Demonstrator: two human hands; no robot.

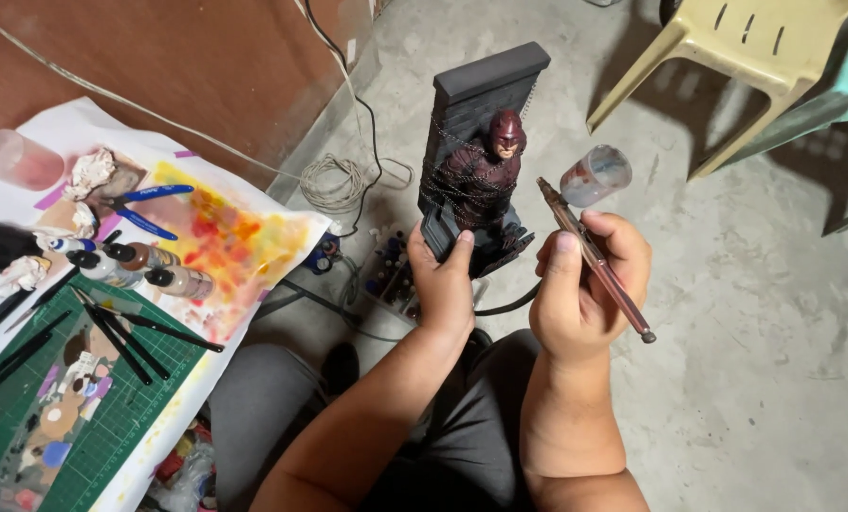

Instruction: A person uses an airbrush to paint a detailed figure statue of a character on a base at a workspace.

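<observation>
Your left hand [445,283] grips the base of a figure [481,175], fingers wrapped round its lower edge and thumb up along the front; the figure stands upright over your lap, a dark red masked character bound with thin chains against a grey slab. Your right hand [585,280] is closed on an airbrush [590,251], held like a pen, with the index finger resting on top. The airbrush tip points up and left, just beside the figure's right side but not touching it, and its clear cup [597,174] sits tilted above your knuckles. A dark hose [509,305] curves out between your two hands. To your left, a table holds a green mat [111,427] with several black brushes [125,337] lying on it, a paint-stained paper [220,232], blue pliers [144,204], a row of small paint bottles [144,265] and a pinkish cup [16,159]. On the concrete floor beyond the figure lies a coiled cable [334,180], and more bottles [391,270] sit near your left hand. A cream plastic chair [728,47] stands at the upper right.
</observation>
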